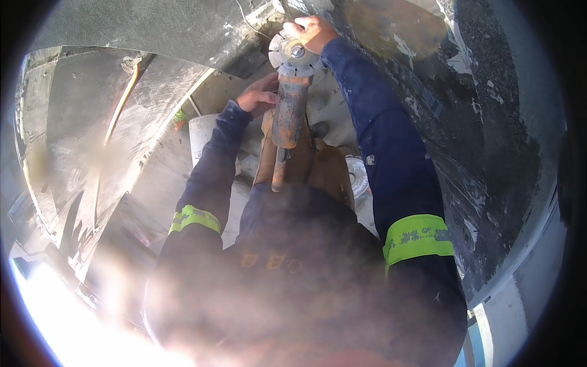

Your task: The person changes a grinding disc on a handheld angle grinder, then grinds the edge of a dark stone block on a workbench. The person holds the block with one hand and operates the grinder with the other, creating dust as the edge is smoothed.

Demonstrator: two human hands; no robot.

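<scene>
An angle grinder [289, 113] with a worn, rust-stained body is held up in front of me, its tail end toward my body. A pale, segmented cutting disc [282, 59] is mounted on its head, face up, with a metal nut at its centre. My left hand [260, 95] grips the left side of the grinder's body; its fingertips are hidden behind the tool. At the far edge of the disc, the curled fingers of my right hand [312, 33] close on its upper right rim. A short rusty handle [279, 171] sticks out at the near end.
Dark, plaster-smeared wall surfaces [440, 116] rise on the right. An orange hose or cable [122, 104] hangs over the panel at left. A whitish bucket-like object [200, 136] and a round pale object [356, 174] are low beside my legs. Glare washes out the lower left.
</scene>
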